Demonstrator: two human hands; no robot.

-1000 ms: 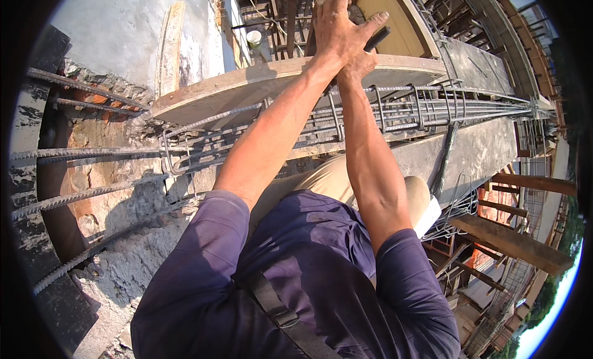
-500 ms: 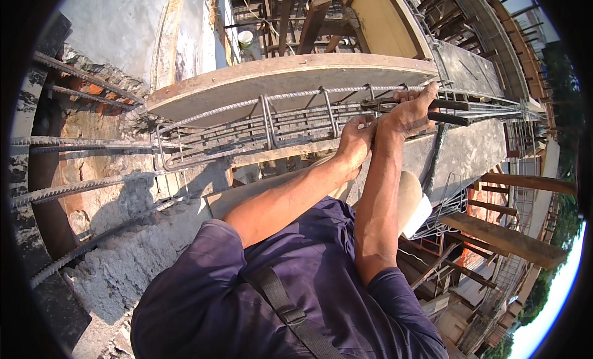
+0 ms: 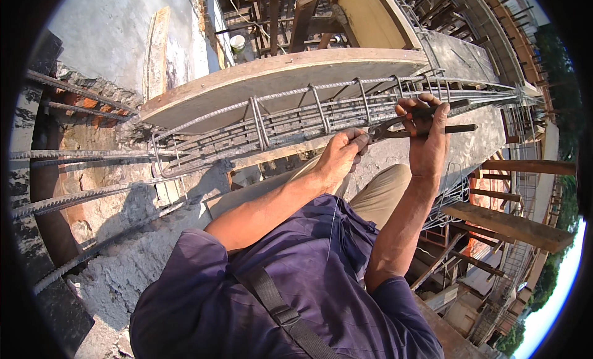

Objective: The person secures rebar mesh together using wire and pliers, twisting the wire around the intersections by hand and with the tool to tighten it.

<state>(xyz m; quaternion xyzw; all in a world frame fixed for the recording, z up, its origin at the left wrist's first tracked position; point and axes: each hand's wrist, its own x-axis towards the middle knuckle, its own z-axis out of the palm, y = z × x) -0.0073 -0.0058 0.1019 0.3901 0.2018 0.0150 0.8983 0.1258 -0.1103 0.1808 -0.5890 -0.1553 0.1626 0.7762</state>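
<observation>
My right hand grips a pair of pincers, its fingers round the dark handles, which stand spread apart. The jaws point left and lie close to the fingertips of my left hand. That hand is closed in a pinch on a thin wire, whose tail hangs down in front of my shirt. Just beyond both hands runs a rebar cage of long ribbed bars with bent stirrups. My fingers hide the exact spot where jaws and wire come together.
A wooden formwork board stands along the cage's far side. To the left, thick ribbed bars stick out over rough concrete. Timber beams and bundled bent steel lie at the right. A white bucket is far below.
Both hands have drawn back from the cage toward me, and the right has moved rightward. The pincers' handles have spread wider. The wire's tail now shows below my left hand.
</observation>
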